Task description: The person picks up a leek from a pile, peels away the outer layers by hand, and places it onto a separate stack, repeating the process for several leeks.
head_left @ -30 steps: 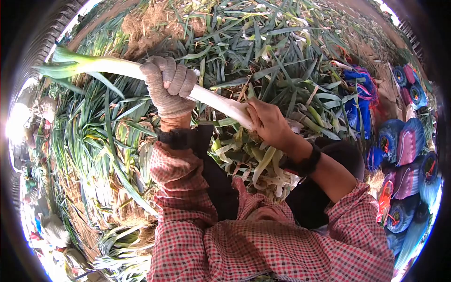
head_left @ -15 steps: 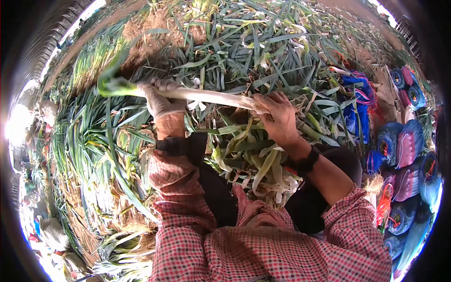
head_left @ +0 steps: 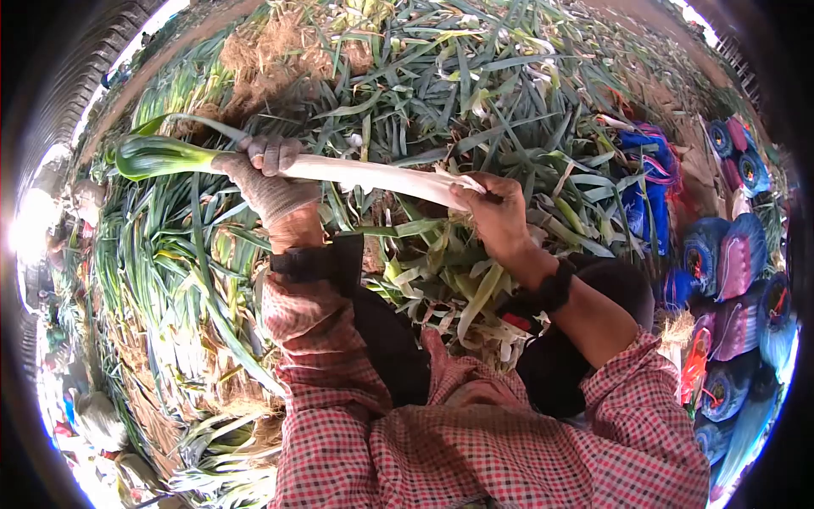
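A long leek (head_left: 373, 176) lies across both hands, its white stalk nearly level and its green leaves (head_left: 157, 159) bunched at the left. My left hand (head_left: 270, 174), in a dirty knitted glove, is closed around it where white turns green. At the right end of the stalk is my bare right hand (head_left: 498, 212), fingers curled and closed at the end of the stalk. A thin flap of pale skin (head_left: 462, 181) sticks up beside these fingers. The very tip of the root end is hidden by the right hand.
Loose leeks and leaves (head_left: 407, 110) cover the ground ahead, with piled leeks (head_left: 161, 288) at left. Discarded leaves (head_left: 483, 297) lie between my knees. On the right are blue netting (head_left: 644, 187) and several rolls of blue and pink twine (head_left: 733, 263).
The leek and my left hand have shifted slightly left. Its leaves, blurred before, now show sharply. The stalk looks whiter, and my right hand's fingers are curled in more.
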Demonstrator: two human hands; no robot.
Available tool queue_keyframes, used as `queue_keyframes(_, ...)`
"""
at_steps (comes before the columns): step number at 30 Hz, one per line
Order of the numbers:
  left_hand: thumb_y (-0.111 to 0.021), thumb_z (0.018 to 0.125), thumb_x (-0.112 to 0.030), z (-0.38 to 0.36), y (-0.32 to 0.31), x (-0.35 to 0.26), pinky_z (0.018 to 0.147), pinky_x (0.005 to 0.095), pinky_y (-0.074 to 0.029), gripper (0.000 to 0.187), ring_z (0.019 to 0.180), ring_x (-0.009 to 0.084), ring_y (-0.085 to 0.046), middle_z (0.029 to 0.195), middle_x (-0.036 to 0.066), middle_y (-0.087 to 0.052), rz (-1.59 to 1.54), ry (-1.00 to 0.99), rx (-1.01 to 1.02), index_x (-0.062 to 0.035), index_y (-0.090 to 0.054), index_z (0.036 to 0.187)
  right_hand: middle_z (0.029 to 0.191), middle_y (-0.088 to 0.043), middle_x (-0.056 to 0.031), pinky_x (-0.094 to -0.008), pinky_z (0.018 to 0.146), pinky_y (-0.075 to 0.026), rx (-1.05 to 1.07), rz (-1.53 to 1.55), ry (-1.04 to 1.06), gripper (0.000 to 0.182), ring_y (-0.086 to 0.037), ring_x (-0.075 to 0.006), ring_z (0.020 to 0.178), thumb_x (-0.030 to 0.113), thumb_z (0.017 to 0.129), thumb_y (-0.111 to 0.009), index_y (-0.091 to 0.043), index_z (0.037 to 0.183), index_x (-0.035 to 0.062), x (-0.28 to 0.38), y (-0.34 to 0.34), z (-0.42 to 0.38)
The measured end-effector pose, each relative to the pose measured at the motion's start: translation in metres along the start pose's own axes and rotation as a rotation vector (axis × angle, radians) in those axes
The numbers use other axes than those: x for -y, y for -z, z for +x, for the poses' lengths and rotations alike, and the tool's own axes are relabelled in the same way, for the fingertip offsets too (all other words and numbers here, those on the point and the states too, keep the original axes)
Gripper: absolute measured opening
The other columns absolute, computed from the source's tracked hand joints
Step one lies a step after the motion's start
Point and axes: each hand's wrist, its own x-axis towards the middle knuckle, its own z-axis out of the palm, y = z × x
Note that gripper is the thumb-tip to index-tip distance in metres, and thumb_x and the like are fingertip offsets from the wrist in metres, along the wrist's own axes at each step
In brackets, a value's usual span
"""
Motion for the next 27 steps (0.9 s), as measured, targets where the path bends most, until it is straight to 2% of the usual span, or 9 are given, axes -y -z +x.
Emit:
queue_keyframes(6,-0.064,0.071,-0.051,0.0,-0.005,-0.004,0.038,0.0191,-0.037,0.043,0.037,0.0031,-0.039,0.05,-0.007,-0.041,-0.174,0.09,0.272,-0.0099,-0.051,0.072,0.069,-0.058,-0.0005,-0.0284,0.055,-0.041,0.081,0.329,-0.479,0.012,-0.049,-0.0104,0.059,0.012,0.078,-0.063,-0.062,0.079,-0.0006,-0.008,0.004,0.015)
queue_keyframes(10,-0.068,0.07,-0.046,-0.006,-0.011,-0.013,0.038,0.0188,-0.037,0.042,0.037,0.0029,-0.04,0.051,-0.007,-0.042,-0.238,0.082,0.385,-0.008,-0.052,0.077,0.071,-0.06,-0.0043,-0.0291,0.056,-0.046,0.072,-0.601,-0.269,0.023,-0.058,-0.016,0.063,0.015,0.079,-0.064,-0.06,0.097,0.0018,-0.039,0.049,0.051)
queue_keyframes(15,-0.063,0.073,-0.05,-0.012,-0.008,-0.022,0.037,0.0186,-0.034,0.039,0.037,0.0034,-0.035,0.049,-0.006,-0.039,0.052,0.062,0.449,-0.0133,-0.051,0.073,0.133,-0.037,-0.0213,-0.041,0.099,-0.032,-0.193,-1.613,-0.193,0.074,-0.04,-0.0294,0.122,0.024,0.073,-0.069,-0.032,0.135,0.01,-0.018,0.067,0.056)
queue_keyframes(18,-0.061,0.077,-0.036,-0.028,0.0,0.023,0.038,0.0203,-0.035,0.026,0.042,0.0055,-0.039,0.052,-0.004,-0.042,0.024,0.204,0.349,-0.0133,-0.05,0.072,0.139,-0.031,-0.0175,-0.0433,0.1,-0.032,0.381,-0.68,0.292,0.075,-0.038,-0.0273,0.124,0.018,0.078,-0.067,-0.024,0.139,0.009,0.024,0.015,0.046)
queue_keyframes(21,-0.059,0.082,-0.014,-0.035,0.01,0.071,0.041,0.0236,-0.038,0.013,0.048,0.0084,-0.045,0.058,-0.001,-0.048,-0.504,0.565,0.415,-0.0113,-0.05,0.072,0.115,-0.049,-0.0144,-0.0319,0.083,-0.043,0.508,-0.584,0.451,0.07,-0.05,-0.0211,0.105,0.007,0.076,-0.065,-0.027,0.135,0.0052,0.019,-0.032,0.007)
queue_keyframes(22,-0.058,0.082,-0.014,-0.057,-0.027,0.063,0.04,0.0227,-0.036,0.013,0.046,0.0074,-0.044,0.056,-0.002,-0.045,0.183,0.186,0.202,-0.0102,-0.049,0.075,0.1,-0.056,-0.0107,-0.0279,0.071,-0.048,0.41,-0.75,0.673,0.068,-0.057,-0.0169,0.091,0.004,0.075,-0.066,-0.029,0.132,0.0045,0.004,-0.035,0.005)
queue_keyframes(23,-0.058,0.082,-0.015,-0.065,-0.051,0.042,0.042,0.0214,-0.038,0.013,0.049,0.008,-0.045,0.062,-0.002,-0.047,0.253,0.173,0.132,-0.0098,-0.048,0.075,0.076,-0.052,-0.0014,-0.0247,0.059,-0.044,0.421,-0.405,0.045,0.047,-0.052,-0.0112,0.068,0.001,0.073,-0.064,-0.043,0.116,0.0029,0.016,-0.044,-0.013)
queue_keyframes(25,-0.058,0.083,-0.016,-0.068,-0.073,0.01,0.042,0.0208,-0.039,0.014,0.05,0.0084,-0.046,0.065,-0.001,-0.048,0.307,-0.026,0.001,-0.0092,-0.047,0.077,0.067,-0.047,-0.0002,-0.0286,0.054,-0.041,0.609,-0.585,0.127,0.018,-0.046,-0.0121,0.06,0.005,0.073,-0.063,-0.05,0.085,0.0031,-0.051,-0.006,-0.014)
queue_keyframes(27,-0.057,0.083,-0.017,-0.064,-0.065,-0.041,0.036,0.0203,-0.035,0.013,0.045,0.0062,-0.044,0.062,-0.002,-0.048,0.403,-0.298,-0.039,-0.0093,-0.048,0.089,0.071,-0.052,-0.0011,-0.0308,0.06,-0.044,0.778,-1.053,0.383,0.02,-0.049,-0.0127,0.064,0.008,0.074,-0.061,-0.053,0.092,0.0018,-0.088,0.02,-0.013)
